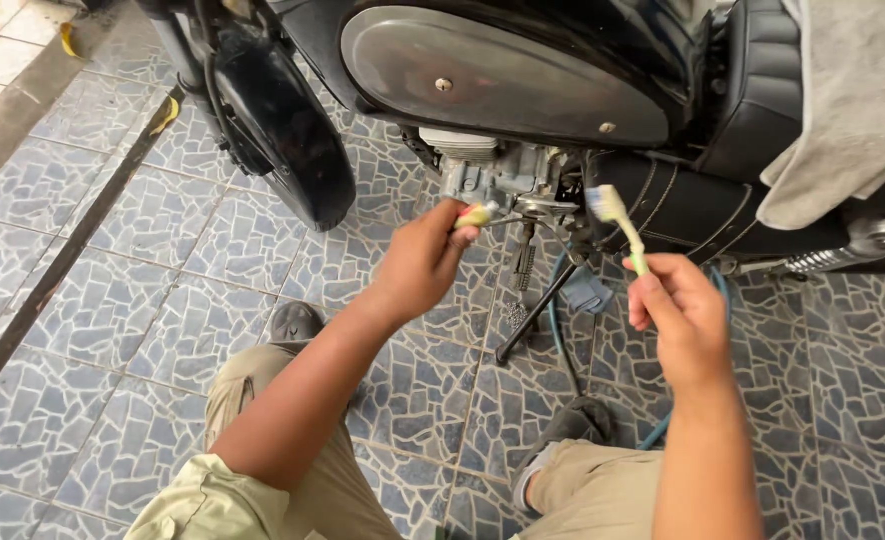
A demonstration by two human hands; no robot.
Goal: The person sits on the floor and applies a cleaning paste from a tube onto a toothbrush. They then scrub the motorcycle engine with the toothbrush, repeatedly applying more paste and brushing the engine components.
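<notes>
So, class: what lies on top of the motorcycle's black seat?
A grey cloth drapes over the seat, hanging down its side. The seat surface beneath the cloth is hidden.

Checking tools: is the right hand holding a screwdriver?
No, the right hand holds a toothbrush, bristles up, near the motorcycle engine.

Motorcycle [523, 70] cut off by top edge; left-hand fingers [460, 238] hide tool handle (yellowish).

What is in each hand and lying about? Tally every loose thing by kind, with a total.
Toothbrush, in right hand: 1
Yellow-handled tool, in left hand: 1
Grey cloth on the seat: 1
Blue hose on the floor: 1
Total: 4
</notes>
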